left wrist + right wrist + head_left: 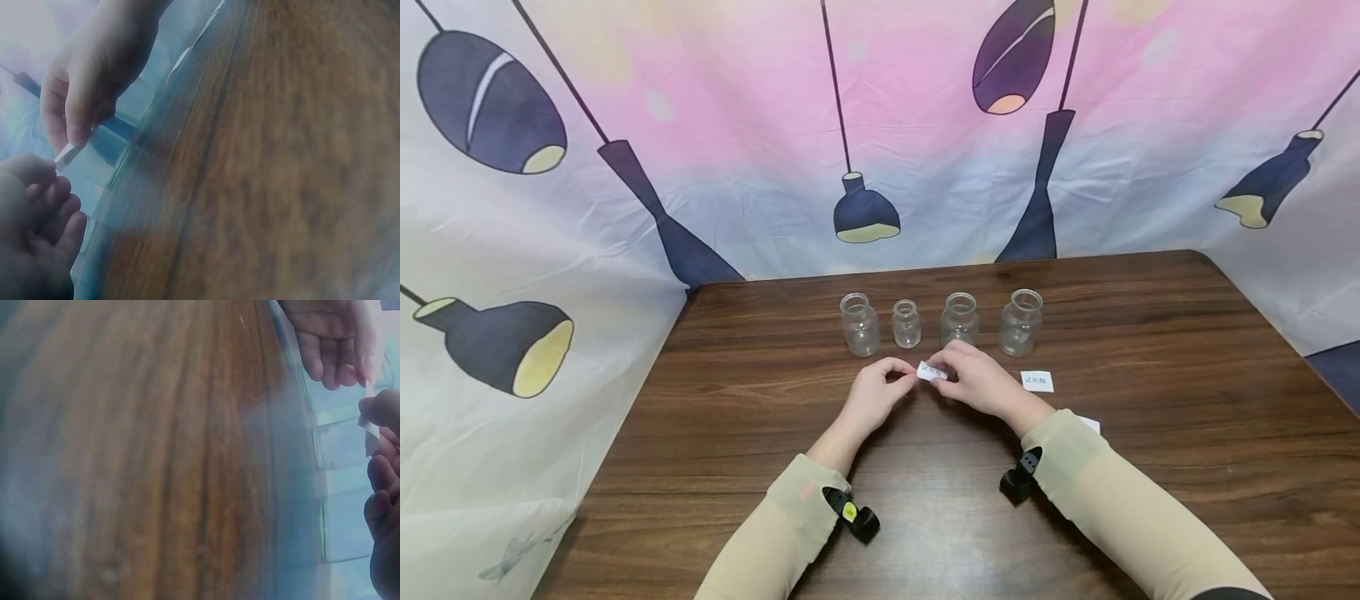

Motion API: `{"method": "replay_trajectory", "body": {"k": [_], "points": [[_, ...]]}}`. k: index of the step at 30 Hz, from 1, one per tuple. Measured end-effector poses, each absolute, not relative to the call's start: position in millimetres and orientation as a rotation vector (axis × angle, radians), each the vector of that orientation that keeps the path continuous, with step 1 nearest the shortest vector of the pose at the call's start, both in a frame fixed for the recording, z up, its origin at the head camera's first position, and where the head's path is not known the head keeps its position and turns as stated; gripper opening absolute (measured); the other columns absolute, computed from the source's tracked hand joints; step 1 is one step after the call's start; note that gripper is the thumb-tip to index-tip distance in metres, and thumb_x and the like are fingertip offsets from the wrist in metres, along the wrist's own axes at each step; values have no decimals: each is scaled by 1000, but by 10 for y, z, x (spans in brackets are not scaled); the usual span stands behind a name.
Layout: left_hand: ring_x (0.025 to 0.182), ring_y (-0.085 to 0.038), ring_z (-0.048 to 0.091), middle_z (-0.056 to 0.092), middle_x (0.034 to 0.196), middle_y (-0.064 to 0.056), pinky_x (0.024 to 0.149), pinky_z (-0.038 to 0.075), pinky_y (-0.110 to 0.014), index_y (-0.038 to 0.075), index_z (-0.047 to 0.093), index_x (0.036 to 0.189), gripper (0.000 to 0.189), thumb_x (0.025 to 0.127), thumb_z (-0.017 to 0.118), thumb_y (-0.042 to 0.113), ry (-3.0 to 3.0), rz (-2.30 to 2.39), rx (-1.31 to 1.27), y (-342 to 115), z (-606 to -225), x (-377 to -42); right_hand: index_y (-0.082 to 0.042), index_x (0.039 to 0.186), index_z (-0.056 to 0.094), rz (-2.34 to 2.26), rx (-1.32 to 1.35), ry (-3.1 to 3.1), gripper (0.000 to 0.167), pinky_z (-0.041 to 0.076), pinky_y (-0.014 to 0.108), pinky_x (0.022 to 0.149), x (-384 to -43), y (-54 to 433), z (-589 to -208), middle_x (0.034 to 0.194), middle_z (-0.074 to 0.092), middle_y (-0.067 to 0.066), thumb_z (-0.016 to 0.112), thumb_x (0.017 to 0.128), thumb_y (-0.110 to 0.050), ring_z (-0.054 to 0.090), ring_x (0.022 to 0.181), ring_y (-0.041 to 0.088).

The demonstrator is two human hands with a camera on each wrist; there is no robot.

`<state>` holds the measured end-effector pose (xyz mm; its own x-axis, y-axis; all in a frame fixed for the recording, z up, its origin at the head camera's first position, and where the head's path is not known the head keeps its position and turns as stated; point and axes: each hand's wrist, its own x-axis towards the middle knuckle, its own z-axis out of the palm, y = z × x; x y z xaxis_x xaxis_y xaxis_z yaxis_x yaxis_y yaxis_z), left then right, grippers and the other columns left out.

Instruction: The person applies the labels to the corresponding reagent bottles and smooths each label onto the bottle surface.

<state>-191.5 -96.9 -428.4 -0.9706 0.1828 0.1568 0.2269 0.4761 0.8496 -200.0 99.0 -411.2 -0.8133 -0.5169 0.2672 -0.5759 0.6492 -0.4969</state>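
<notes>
Between both hands is a small white paper label (931, 372) with handwritten characters, held just above the table in front of the jars. My left hand (874, 393) pinches its left end between thumb and forefinger; the other left fingers curl loosely in the left wrist view. The thumb and fingers of my right hand (981, 382) grip the label's right end. In the right wrist view, one part of the label (370, 434) bends away. Behind the hands stand a left glass jar (861, 329), a smaller glass jar (906, 327), and a third glass jar (959, 315), partly covered by the right hand.
A fourth-place glass jar (1021, 325) ends the row on the right. One written label (1037, 382) lies on the brown wooden table (1187, 400); another white label (1090, 425) is partly hidden by the right sleeve. A printed cloth (925, 125) hangs behind the table.
</notes>
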Motion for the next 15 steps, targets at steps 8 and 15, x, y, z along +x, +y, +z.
{"method": "replay_trajectory", "body": {"k": [8, 15], "points": [[76, -12, 54, 66, 83, -1, 70, 44, -28, 8, 69, 85, 6, 83, 66, 12, -2637, -1577, -367, -971, -4248, -1898, -11, 105, 65, 916, 950, -2707, 20, 47, 29, 71, -1988, 982, -4123, 95, 54, -1, 67, 86, -16, 52, 80, 11], [80, -11, 57, 66, 85, -2, 73, 46, -26, 6, 68, 84, 5, 84, 66, 11, -2626, -1633, -446, -952, -4215, -1882, -13, 100, 62, 993, 982, -2649, 14, 49, 29, 72, -1945, 928, -4100, 93, 57, -2, 66, 87, -14, 58, 83, 11]]}}
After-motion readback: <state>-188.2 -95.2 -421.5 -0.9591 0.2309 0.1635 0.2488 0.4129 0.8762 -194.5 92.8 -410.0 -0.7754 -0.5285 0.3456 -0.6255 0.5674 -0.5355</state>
